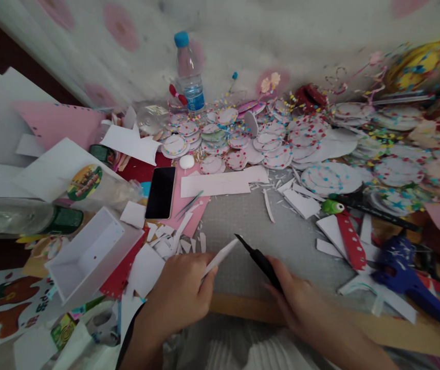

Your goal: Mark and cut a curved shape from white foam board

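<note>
My left hand point(187, 283) is closed on a slim white piece of foam board point(222, 257), pinched between thumb and fingers and pointing up to the right. In my right hand point(293, 288) is a black craft knife point(260, 261), gripped by its handle. The dark blade angles up to the left, its tip at or very near the far end of the white piece; I cannot tell whether they touch. Both hands are above the front edge of the grey work surface point(227, 221). Beyond them lies a notched white strip point(220, 183), with a pair of tweezers point(189, 203) nearer to me.
A phone point(161, 192) and a white open box point(92, 257) stand on the left. Several stacked decorated discs point(266, 141) line the back near a water bottle point(189, 77). To the right are white scraps point(300, 203) and a blue glue gun point(401, 262).
</note>
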A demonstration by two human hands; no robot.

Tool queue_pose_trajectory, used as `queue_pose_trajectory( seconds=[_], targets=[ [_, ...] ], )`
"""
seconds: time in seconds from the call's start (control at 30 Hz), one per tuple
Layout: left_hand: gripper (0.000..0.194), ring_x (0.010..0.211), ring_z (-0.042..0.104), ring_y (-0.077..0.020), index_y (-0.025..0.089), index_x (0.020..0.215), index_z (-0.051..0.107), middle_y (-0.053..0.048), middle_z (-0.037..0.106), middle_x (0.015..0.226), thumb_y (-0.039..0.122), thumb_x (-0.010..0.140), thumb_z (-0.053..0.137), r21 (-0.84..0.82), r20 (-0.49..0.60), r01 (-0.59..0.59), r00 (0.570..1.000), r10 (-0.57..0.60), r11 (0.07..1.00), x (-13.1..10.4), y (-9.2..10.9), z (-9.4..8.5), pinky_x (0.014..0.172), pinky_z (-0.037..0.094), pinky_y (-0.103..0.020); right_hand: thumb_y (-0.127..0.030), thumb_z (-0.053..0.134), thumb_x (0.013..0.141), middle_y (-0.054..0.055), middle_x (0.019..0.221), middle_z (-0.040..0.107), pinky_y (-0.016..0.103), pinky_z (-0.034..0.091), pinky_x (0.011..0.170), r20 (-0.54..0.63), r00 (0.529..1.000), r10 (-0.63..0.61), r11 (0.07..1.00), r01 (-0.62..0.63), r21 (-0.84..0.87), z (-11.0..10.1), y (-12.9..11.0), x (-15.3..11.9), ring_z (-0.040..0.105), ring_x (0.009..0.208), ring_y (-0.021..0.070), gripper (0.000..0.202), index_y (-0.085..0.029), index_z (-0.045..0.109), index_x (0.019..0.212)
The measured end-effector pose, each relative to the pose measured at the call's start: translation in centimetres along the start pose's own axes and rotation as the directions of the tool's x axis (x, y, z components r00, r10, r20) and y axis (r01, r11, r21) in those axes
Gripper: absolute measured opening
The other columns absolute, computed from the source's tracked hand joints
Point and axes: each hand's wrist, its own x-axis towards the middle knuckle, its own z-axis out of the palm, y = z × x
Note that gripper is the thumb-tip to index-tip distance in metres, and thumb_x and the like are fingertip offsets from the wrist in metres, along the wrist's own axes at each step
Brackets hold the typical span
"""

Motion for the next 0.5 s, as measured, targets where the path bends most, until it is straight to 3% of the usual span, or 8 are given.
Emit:
queue_pose_trajectory(
  seconds=[0.17, 0.5],
  targets=[
    [0.020, 0.070, 0.063, -0.0232, 0.020, 0.085, 0.060, -0.004, 0.066, 0.073, 0.020, 0.089, 0.041, 0.035, -0.010, -0.032, 0.999, 0.033, 0.999, -0.3, 0.4, 0.5, 0.058, 0.034, -0.030, -0.015, 0.029, 0.094, 0.011, 0.076, 0.072, 0.030, 0.031, 0.047, 0.084, 0.996, 0.038, 0.993, -0.028, -0.115, -0.9, -1.1, 0.6, 0.071, 0.063, 0.0267, 0.029, -0.012, 0.038, 0.122],
    [0.024, 0.060, 0.059, -0.0193, 0.019, 0.077, 0.059, -0.003, 0.061, 0.063, 0.023, 0.091, 0.040, 0.033, -0.058, -0.001, 0.998, 0.003, 0.999, -0.2, 0.1, 0.7, 0.055, 0.032, -0.028, -0.012, 0.035, 0.094, 0.010, 0.080, 0.071, 0.030, 0.020, 0.049, 0.141, 0.987, 0.072, 0.991, -0.055, -0.119, -2.3, -2.4, 2.4, 0.070, 0.069, 0.0263, 0.015, -0.017, 0.041, 0.108]
  ],
)
